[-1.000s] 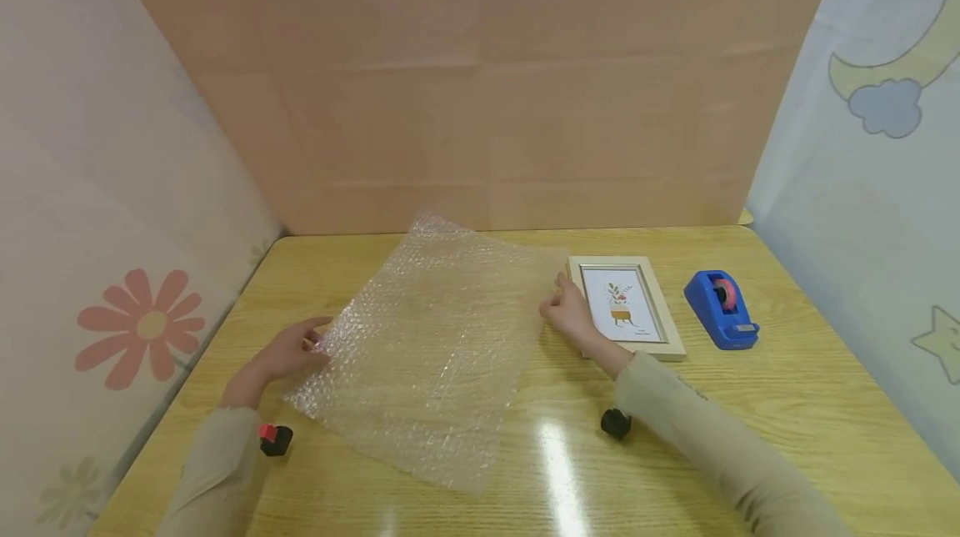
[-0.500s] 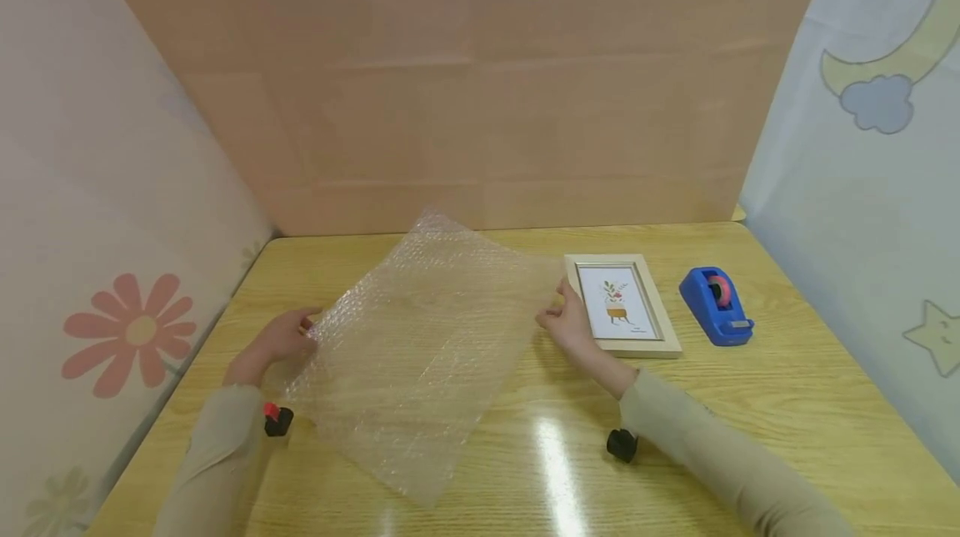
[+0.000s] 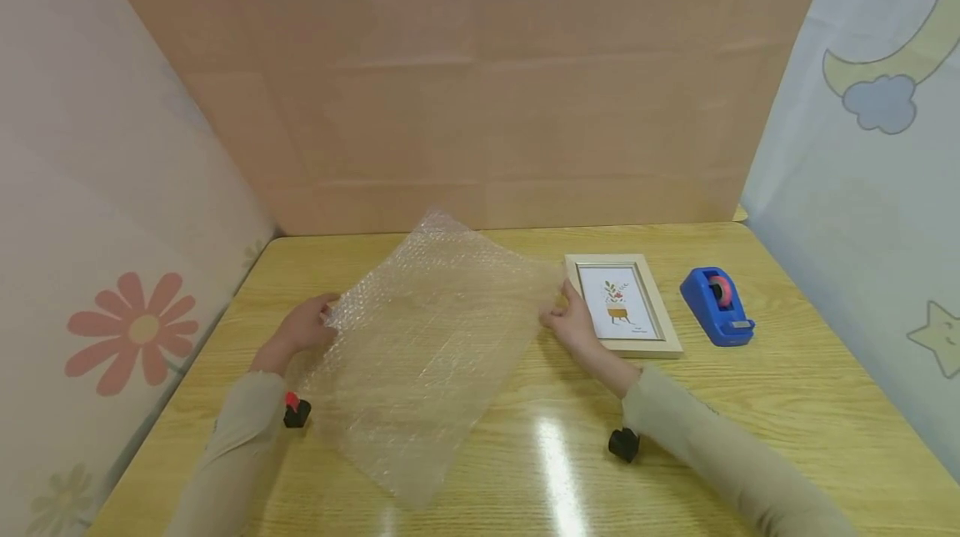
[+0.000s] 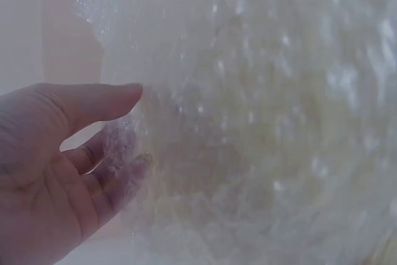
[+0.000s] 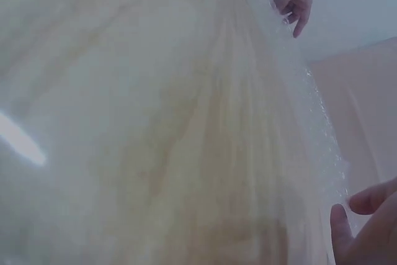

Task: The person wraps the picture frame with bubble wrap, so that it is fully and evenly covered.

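A clear sheet of bubble wrap (image 3: 435, 345) is held up slantwise over the table, its near corner hanging toward the front. My left hand (image 3: 303, 327) pinches its left edge; in the left wrist view the left hand's thumb (image 4: 111, 100) lies on the near face and the fingers show through behind the bubble wrap (image 4: 267, 103). At the opposite edge, my right hand (image 3: 572, 324) pinches the sheet between thumb and finger, overlapping the left side of a pale wooden picture frame (image 3: 664, 316). In the right wrist view, the right hand (image 5: 372, 231) grips the sheet's border.
To the right of the frame stands a blue tape dispenser (image 3: 716, 308) with a pink roll. The wooden table (image 3: 795, 420) meets a tan backdrop (image 3: 480, 103) behind and printed white cloths at both sides. Small black devices (image 3: 624, 444) sit by the wrists.
The bubble wrap's near corner has swung left and toward the front. My left hand dipped slightly left, then came back right, closer to the right hand, which has hardly moved.
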`<state>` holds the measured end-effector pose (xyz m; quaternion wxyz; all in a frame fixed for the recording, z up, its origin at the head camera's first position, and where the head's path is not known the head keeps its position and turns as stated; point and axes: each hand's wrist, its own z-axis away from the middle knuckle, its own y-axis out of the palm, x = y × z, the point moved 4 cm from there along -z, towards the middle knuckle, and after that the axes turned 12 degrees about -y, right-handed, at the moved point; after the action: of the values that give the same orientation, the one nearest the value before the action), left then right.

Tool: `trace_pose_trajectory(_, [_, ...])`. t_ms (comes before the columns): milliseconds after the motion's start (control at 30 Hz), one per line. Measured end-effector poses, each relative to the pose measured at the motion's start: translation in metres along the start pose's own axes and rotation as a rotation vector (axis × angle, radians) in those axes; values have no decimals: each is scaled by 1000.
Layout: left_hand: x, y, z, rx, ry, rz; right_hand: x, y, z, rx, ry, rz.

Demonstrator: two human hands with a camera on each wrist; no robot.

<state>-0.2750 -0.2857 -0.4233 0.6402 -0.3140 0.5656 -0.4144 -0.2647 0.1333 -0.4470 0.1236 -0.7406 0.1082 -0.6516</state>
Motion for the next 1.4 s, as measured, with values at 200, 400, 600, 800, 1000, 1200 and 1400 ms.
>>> trace_pose_trajectory(200, [5, 1, -1, -22, -30, -6, 2, 3, 7, -10, 10, 28])
trace_pose_trajectory(400, [7, 3, 1, -31, -45, 26, 0, 3, 8, -9, 24, 38])
trace_pose_trajectory(600, [4, 3, 4, -31, -77, 28, 4, 0, 7, 40, 28, 6])
trace_pose_trajectory(800, [-27, 0, 5, -165, -56, -102, 15, -27, -2, 155, -54, -5])
trace_pose_trajectory(1000, [-107, 23, 16, -272, 67, -156, 10, -75, -24, 279, -165, 132])
trace_pose_trajectory(1200, [-191, 68, 30, -159, 128, -10, -10, -126, -48, 333, -209, 289])
trace_pose_trajectory(1400, [-257, 106, 35, 36, 142, 185, -24, -156, -65, 343, -163, 369])
